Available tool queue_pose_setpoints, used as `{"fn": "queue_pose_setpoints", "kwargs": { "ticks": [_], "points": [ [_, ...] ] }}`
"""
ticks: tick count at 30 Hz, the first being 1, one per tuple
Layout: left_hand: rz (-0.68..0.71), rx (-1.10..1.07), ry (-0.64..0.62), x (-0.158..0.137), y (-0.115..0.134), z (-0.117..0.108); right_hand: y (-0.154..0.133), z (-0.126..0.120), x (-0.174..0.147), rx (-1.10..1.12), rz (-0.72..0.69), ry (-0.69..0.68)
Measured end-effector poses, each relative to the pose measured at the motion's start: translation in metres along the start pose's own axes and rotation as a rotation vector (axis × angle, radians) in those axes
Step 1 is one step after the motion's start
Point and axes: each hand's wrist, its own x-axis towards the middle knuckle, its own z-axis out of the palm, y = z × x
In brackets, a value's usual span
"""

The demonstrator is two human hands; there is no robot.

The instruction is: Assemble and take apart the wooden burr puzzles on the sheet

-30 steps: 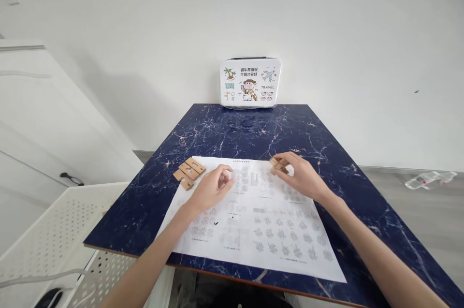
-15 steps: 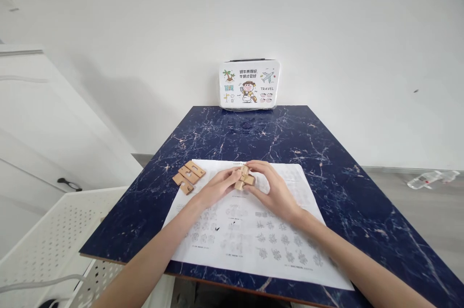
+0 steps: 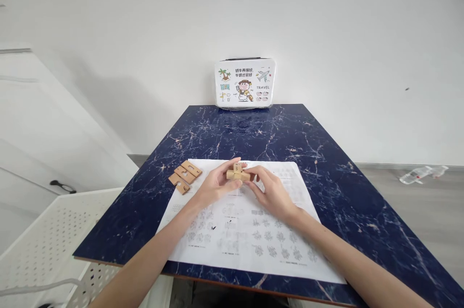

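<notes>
Between my two hands is a small wooden interlocking puzzle (image 3: 237, 168), its blocks crossing one another and a dark mark showing on the upright one. My left hand (image 3: 219, 180) wraps it from the left, thumb in front and fingers behind. On the right side, my right hand (image 3: 270, 189) pinches the end of a block with thumb and fingers. Both are over a printed paper sheet (image 3: 239, 238) with rows of puzzle diagrams. Left of my left hand lie three flat wooden pieces (image 3: 185, 176) with cut-outs and marks, partly on the sheet's corner.
The sheet lies on a dark blue marbled table (image 3: 250, 139). At its far edge a white cartoon case (image 3: 245, 83) leans on the wall. A white perforated rack (image 3: 39, 238) with a cable stands lower left. A clear plastic bottle (image 3: 416, 175) lies on the floor at right.
The puzzle has been turned in my hands, so one block now points up with its mark facing me. My left fingers have shifted up behind it. The view has moved slightly.
</notes>
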Motion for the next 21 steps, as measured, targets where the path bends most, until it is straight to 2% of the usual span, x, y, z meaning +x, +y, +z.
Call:
{"fn": "queue_pose_setpoints", "kwargs": {
  "ticks": [3, 7, 10, 14, 21],
  "points": [
    [0.046, 0.086, 0.060, -0.001, 0.001, 0.004, 0.000, -0.001, 0.001, 0.110, 0.109, -0.049],
    [0.073, 0.166, 0.123, -0.002, 0.004, 0.010, 0.000, 0.000, 0.002, 0.150, 0.218, -0.118],
    [0.080, 0.179, 0.127, -0.002, 0.005, 0.013, -0.002, 0.001, 0.002, 0.195, 0.280, -0.167],
    [0.038, 0.216, 0.104, -0.001, 0.004, 0.012, -0.006, -0.001, 0.002, 0.256, 0.372, -0.167],
    [0.119, 0.448, 0.272, 0.001, 0.001, 0.009, -0.007, -0.006, 0.006, 0.373, 0.355, -0.123]
  ]
}}
